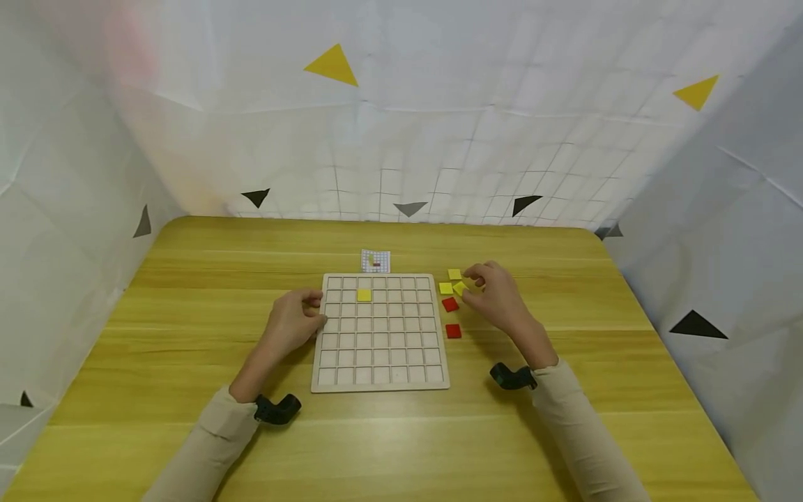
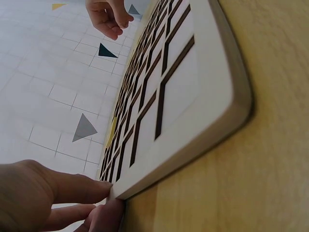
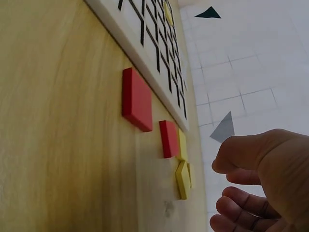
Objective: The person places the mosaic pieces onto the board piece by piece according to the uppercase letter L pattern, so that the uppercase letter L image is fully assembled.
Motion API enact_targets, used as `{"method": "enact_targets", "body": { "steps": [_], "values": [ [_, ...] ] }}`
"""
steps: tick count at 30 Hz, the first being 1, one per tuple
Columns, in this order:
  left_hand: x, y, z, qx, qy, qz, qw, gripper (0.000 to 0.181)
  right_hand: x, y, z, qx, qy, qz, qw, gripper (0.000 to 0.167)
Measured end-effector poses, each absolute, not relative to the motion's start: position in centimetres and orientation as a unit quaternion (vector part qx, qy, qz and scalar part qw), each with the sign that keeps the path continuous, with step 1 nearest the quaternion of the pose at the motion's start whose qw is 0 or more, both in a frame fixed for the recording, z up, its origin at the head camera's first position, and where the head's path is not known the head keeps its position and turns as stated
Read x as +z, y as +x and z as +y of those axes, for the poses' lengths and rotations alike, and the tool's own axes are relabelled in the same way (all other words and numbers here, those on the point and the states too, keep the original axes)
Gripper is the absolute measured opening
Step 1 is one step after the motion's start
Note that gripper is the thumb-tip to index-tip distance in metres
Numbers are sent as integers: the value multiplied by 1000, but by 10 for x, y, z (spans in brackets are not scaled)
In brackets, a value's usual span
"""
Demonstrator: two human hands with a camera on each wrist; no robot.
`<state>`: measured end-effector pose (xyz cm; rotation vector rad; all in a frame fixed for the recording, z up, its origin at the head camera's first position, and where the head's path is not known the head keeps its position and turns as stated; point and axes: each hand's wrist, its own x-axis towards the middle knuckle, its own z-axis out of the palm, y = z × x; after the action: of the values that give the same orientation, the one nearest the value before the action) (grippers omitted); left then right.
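Note:
A wooden grid board (image 1: 381, 387) lies flat on the table. My left hand (image 1: 293, 322) grips its left edge, thumb and fingertips at the rim, as the left wrist view (image 2: 48, 193) also shows. One yellow tile (image 1: 364, 295) sits in a cell of the second row from the top. Beside the board's right edge are loose tiles: several yellow ones (image 1: 454, 274) and two red ones, one nearer the yellow tiles (image 1: 450, 304), one nearer me (image 1: 454, 331). My right hand (image 1: 495, 296) hovers by the yellow tiles, thumb and fingers apart, nothing visible between them.
A small printed card (image 1: 376, 261) with a grid pattern lies just beyond the board's far edge. White sheeting (image 1: 439, 125) with yellow, black and grey triangles stands behind the wooden table (image 1: 389, 446) and at both sides. Each wrist bears a black camera.

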<state>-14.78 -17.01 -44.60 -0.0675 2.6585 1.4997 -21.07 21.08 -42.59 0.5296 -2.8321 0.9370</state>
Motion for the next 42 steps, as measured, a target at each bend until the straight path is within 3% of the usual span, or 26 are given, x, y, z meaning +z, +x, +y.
{"method": "enact_targets", "body": {
  "steps": [19, 42],
  "values": [
    [-448, -148, -171, 486, -24, 873, 44, 45, -450, -226, 216, 285, 152, -946, 25, 40],
    [-447, -150, -170, 484, -31, 873, 48, 46, -449, -233, 212, 280, 145, -949, -5, 35]
  ]
}}
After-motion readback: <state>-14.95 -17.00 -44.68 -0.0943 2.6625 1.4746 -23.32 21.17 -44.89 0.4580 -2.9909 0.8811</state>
